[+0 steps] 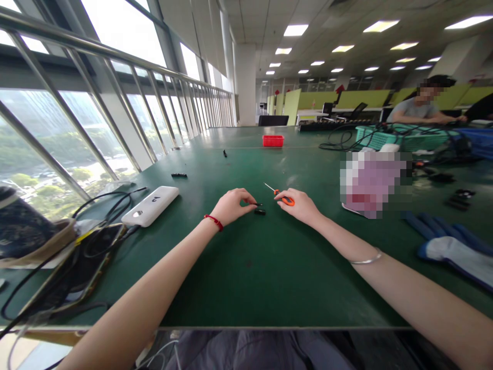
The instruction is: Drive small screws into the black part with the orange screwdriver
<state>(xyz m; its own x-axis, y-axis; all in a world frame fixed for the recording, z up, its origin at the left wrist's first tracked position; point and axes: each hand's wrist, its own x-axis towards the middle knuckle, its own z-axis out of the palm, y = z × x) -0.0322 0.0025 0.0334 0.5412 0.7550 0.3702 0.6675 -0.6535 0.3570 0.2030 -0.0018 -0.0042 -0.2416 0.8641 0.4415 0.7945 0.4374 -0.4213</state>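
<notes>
My left hand (pixel 233 204), with a red bracelet at its wrist, pinches a small black piece (pixel 259 204) between thumb and fingertips. Just below that piece, a small black block (pixel 260 211) lies on the green tabletop (pixel 246 277). An orange and black screwdriver (pixel 285 201) is gripped in my right hand (pixel 298 204). Its thin metal shaft points up and to the left, apart from the black pieces. What exactly the small black piece is, I cannot make out.
On the left lie a white power bank (pixel 152 205), cables and a phone (pixel 87 267). A red bin (pixel 273 141) stands farther back. To the right are blue-and-white gloves (pixel 458 252) and a teal basket (pixel 408 137). Another person (pixel 418 105) sits at the back right.
</notes>
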